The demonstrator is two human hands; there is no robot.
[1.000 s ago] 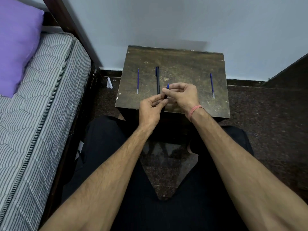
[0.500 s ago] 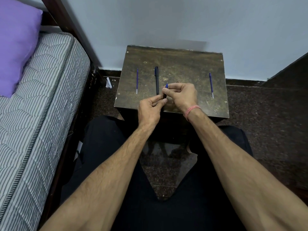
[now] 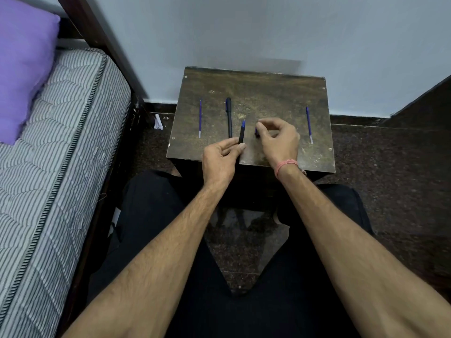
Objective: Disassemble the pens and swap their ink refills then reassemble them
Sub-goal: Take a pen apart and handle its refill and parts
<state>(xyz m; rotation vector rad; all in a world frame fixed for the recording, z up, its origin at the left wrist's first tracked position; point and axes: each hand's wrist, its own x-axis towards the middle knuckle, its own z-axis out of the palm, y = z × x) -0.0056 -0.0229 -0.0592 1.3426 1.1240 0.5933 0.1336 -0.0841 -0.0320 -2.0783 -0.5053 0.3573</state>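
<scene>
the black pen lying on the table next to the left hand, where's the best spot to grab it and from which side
Probably mid-barrel, pinched from above across its width. The black pen lies flat on the table, running lengthwise away from the person, so its long sides are open to the fingers. The left hand is nearest but already holds another pen; the near tip sits close to that hand, so the middle is clearer.

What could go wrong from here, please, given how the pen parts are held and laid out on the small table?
1. The right hand pinches a small dark piece, mostly hidden by its fingers; it could slip and drop off the table.
2. Two loose refills lie far apart and look alike, so the swap could be mixed up.
3. The left hand holds the open pen barrel with blue showing at its tip; tilting it might let the refill slide out.
</scene>
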